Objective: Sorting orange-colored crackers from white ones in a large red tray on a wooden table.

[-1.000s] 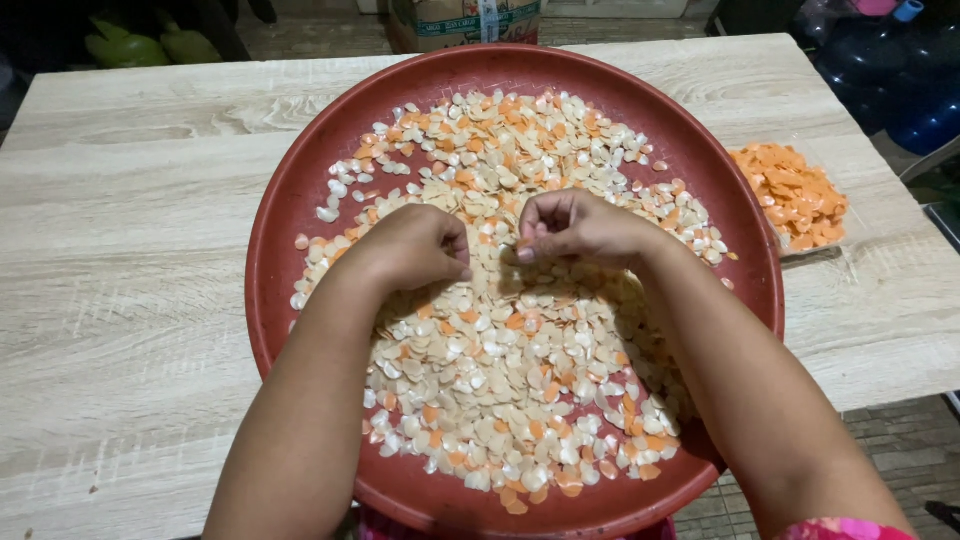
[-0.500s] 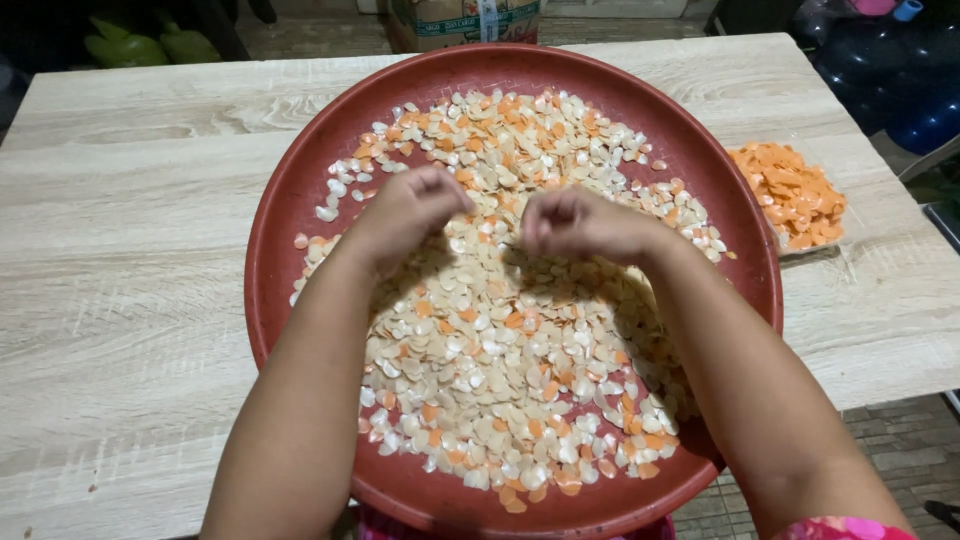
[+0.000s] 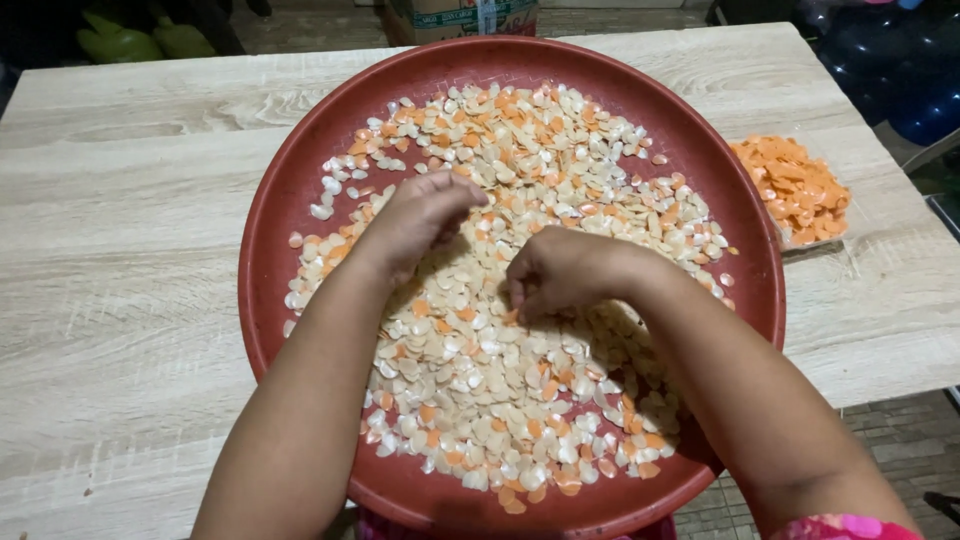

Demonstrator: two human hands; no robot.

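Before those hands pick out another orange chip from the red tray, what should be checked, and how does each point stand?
1. Both hands over the chips: ok. The left hand and right hand rest on the pile of white and orange chips.
2. Orange chips left to pick: ok, many lie scattered among the white ones.
3. Tray steady: ok. The red tray lies flat on the wooden table, though its near rim hangs past the table edge.
4. Room on the sorted pile: ok. The orange pile sits to the right of the tray.
5. Chip already pinched in the right fingers: cannot tell, they curl downward.
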